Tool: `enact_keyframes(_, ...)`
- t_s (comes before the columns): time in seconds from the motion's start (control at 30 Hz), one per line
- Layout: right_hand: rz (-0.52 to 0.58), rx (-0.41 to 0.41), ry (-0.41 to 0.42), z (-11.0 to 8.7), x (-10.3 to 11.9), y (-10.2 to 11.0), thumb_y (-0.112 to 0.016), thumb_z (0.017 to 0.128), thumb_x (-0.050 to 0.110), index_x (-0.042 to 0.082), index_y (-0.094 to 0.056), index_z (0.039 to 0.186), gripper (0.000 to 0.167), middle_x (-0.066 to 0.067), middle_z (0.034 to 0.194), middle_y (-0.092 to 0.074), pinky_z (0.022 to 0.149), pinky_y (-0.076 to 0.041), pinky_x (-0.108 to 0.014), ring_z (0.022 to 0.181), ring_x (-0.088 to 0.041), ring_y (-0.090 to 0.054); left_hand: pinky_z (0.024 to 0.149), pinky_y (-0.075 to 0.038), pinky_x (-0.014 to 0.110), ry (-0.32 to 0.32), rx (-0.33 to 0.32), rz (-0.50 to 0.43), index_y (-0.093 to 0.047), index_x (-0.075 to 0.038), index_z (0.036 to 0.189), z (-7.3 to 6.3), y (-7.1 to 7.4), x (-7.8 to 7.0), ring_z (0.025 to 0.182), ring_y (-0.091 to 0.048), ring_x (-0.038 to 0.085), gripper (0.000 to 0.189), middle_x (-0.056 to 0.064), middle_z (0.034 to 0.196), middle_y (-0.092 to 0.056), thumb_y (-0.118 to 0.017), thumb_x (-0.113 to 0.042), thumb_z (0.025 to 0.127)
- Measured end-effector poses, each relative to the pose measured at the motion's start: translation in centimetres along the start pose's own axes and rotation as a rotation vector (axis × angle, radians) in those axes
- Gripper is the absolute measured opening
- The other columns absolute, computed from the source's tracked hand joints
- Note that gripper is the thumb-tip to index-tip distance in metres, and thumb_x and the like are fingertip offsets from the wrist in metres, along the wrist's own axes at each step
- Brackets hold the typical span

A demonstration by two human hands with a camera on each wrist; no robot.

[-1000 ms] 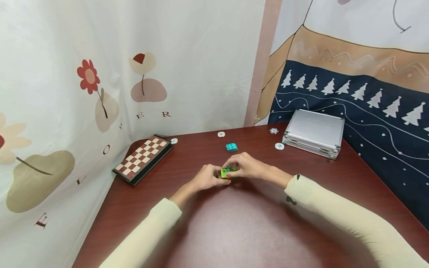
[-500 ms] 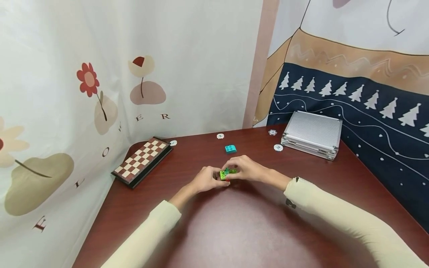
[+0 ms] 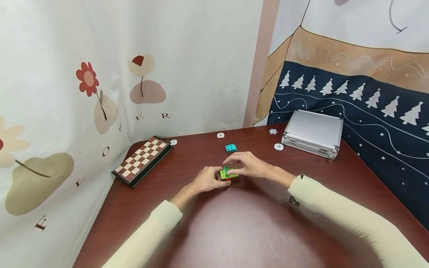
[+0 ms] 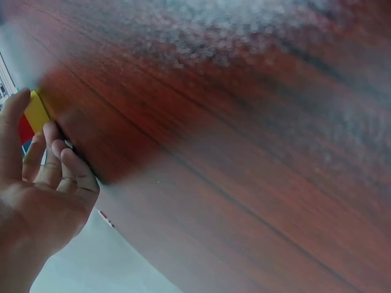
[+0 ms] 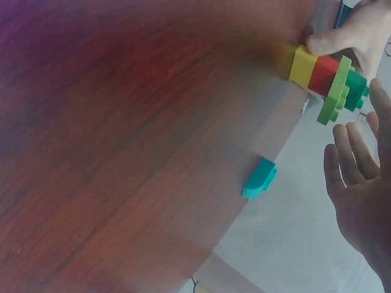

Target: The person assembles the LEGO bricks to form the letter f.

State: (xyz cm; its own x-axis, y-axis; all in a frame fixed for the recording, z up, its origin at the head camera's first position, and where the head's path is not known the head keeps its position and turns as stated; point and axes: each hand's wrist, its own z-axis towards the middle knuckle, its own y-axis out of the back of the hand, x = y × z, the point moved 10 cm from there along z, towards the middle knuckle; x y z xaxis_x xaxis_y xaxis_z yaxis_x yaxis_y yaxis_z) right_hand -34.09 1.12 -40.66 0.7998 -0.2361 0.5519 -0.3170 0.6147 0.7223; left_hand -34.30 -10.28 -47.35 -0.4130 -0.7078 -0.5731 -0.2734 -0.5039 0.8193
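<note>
Pale curtain (image 3: 201, 74) with “FLOWER” lettering (image 3: 105, 151) behind hands (image 3: 206, 179) and stacked bricks (image 5: 322, 76)

Upright four-piece brick stack, near turquoise block

Stack (image 3: 229, 176) stands on the near side of the turquoise block (image 3: 231, 148), not touching it. Bottom up: yellow block (image 5: 303, 66), red block (image 5: 323, 75), flat lime piece (image 5: 334, 96) sticking out past the red, smaller dark green block (image 5: 354, 93) on top. Studs up, some lime studs exposed. Layers look pressed together.

Chips (image 3: 220, 135) lie between a chessboard (image 3: 142, 158) and a silver case (image 3: 312, 133)
</note>
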Motion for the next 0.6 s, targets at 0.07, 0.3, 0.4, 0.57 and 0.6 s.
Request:
enact_keyframes(0.07, -0.015, -0.007, -0.001, 0.0, 0.0, 0.4, -0.085, 0.088, 0.017, 0.005, -0.072, 0.124, 0.039, -0.006, 0.119, -0.073, 0.090, -0.059, -0.037, 0.108, -0.024, -0.072, 0.056, -0.047, 0.024, 0.003, 0.002, 0.000, -0.070, -0.016, 0.110, 0.0, 0.0, 0.0, 0.062, -0.058, 0.006, 0.038, -0.007, 0.073, -0.065, -0.085, -0.041, 0.086)
enact_keyframes(0.3, -0.022, -0.034, -0.074, -0.3, -1.4, 1.4, -0.084, 0.090, 0.023, 0.009, -0.074, 0.124, 0.037, -0.008, 0.119, -0.074, 0.091, -0.058, -0.042, 0.109, -0.024, -0.070, 0.061, -0.050, 0.025, -0.008, -0.015, -0.059, -0.067, -0.003, 0.126, -0.4, 0.7, -0.2, 0.066, -0.061, 0.008, 0.057, -0.004, 0.075, -0.067, -0.087, -0.037, 0.084)
enact_keyframes(0.4, -0.015, -0.042, -0.100, -0.4, -2.0, 1.9, -0.084, 0.090, 0.024, 0.010, -0.074, 0.124, 0.037, -0.009, 0.119, -0.074, 0.093, -0.057, -0.043, 0.109, -0.025, -0.070, 0.065, -0.051, 0.025, -0.006, -0.045, -0.068, -0.068, -0.004, 0.127, -0.7, 1.3, -0.1, 0.068, -0.061, 0.008, 0.058, -0.004, 0.077, -0.067, -0.088, -0.037, 0.083)
enact_keyframes(0.57, -0.015, -0.070, -0.107, -0.4, -3.0, 2.9, -0.084, 0.090, 0.025, 0.006, -0.074, 0.122, 0.038, -0.012, 0.117, -0.075, 0.092, -0.057, -0.046, 0.105, -0.031, -0.070, 0.068, -0.052, 0.027, -0.025, -0.115, -0.079, -0.072, -0.013, 0.125, -1.2, 2.5, -0.3, 0.071, -0.060, 0.009, 0.049, -0.002, 0.090, -0.069, -0.087, -0.037, 0.085)
enact_keyframes(0.6, -0.021, -0.077, -0.106, -0.4, -3.1, 3.1, -0.084, 0.090, 0.025, 0.006, -0.074, 0.122, 0.038, -0.012, 0.116, -0.075, 0.091, -0.058, -0.046, 0.104, -0.031, -0.071, 0.068, -0.052, 0.028, -0.035, -0.129, -0.085, -0.072, -0.013, 0.125, -1.3, 2.8, -0.5, 0.072, -0.060, 0.010, 0.048, -0.001, 0.094, -0.070, -0.087, -0.036, 0.085)
